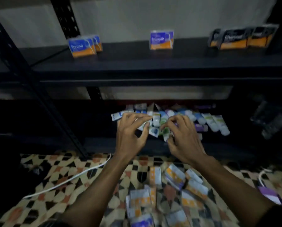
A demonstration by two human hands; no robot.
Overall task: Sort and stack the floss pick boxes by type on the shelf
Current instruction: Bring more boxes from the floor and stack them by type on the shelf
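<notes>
Orange floss boxes [175,175], floor [43,208], below left grip [130,133], right grip [183,138]

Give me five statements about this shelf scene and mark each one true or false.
1. Black-and-orange boxes stand at the right end of the upper shelf. True.
2. The left hand grips a blue box. False: it holds nothing, its fingers loosely curled, and so does the right hand.
3. Loose floss pick boxes lie on the patterned floor. True.
4. The lower shelf holds a row of black boxes. False: a heap of small tubes lies there.
5. Three stacked blue boxes fill the middle of the upper shelf. False: a single blue-and-orange box stands there.
</notes>
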